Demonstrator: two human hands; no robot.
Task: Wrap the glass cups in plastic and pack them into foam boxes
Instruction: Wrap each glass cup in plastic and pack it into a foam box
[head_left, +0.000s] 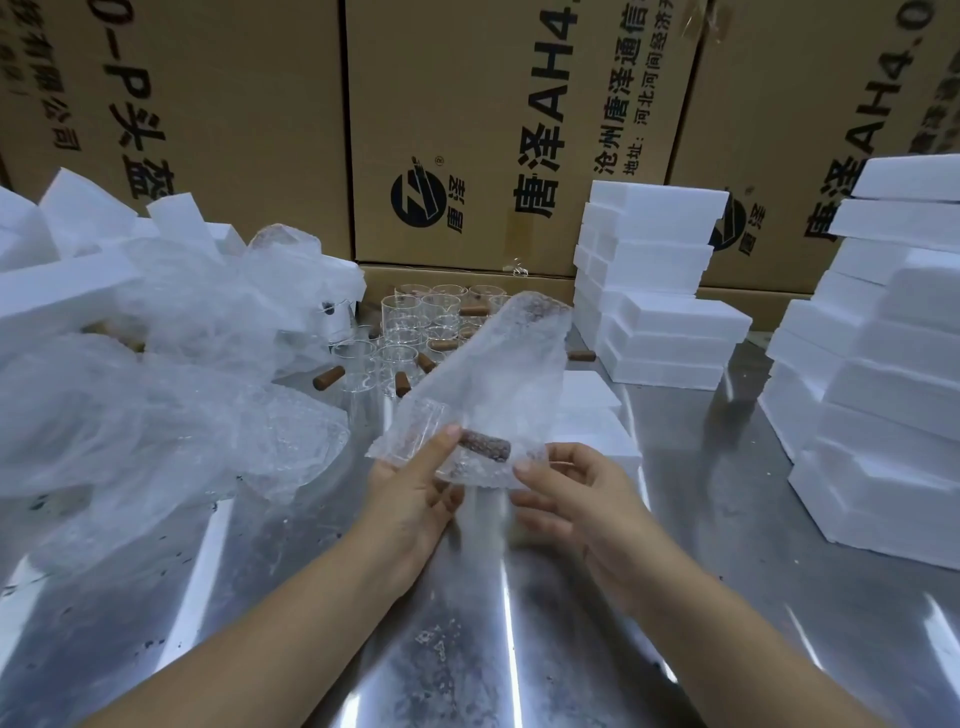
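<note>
A glass cup with a brown wooden handle (485, 445) lies inside a sheet of clear bubble plastic (493, 364), held above the steel table. My left hand (415, 493) grips the cup through the plastic, thumb lying by the handle. My right hand (566, 499) pinches the plastic's lower right edge. Several bare glass cups (415, 332) with wooden handles stand behind the sheet. White foam boxes (654, 291) are stacked at the back right and another stack (883, 374) stands at the far right.
A heap of loose bubble plastic (171, 374) and foam pieces (67, 260) fills the left side. A low foam box (592, 415) lies just behind my hands. Cardboard cartons (467, 130) wall off the back. The steel table (467, 623) stretches toward me.
</note>
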